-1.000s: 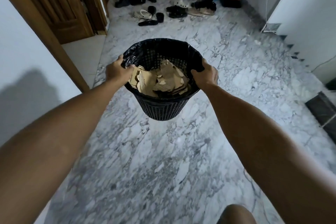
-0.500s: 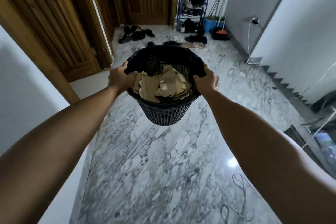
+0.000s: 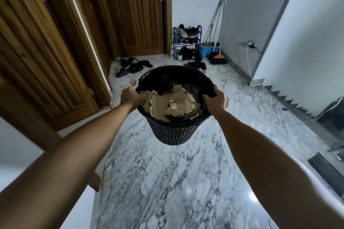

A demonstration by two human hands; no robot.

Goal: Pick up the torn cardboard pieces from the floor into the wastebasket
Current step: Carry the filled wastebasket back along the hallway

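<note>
A black mesh wastebasket [image 3: 173, 132] hangs in the air in front of me, above the marble floor. Torn brown cardboard pieces [image 3: 173, 106] fill it, piled against the near side. My left hand [image 3: 131, 95] grips the rim on the left, fingers curled over the edge. On the right side of the rim my right hand [image 3: 216, 99] grips likewise. Both arms are stretched out. I see no cardboard on the visible floor.
Wooden doors [image 3: 134, 15] stand to the left and ahead. Loose dark shoes [image 3: 133, 67] lie on the floor beyond the basket. A blue shoe rack [image 3: 187, 42], a bucket and brooms stand at the back. A white wall with a cable [image 3: 248, 61] runs along the right.
The view has tilted upward, showing more of the doors and back wall. The basket stays in both hands, carried at about the same distance from me.
</note>
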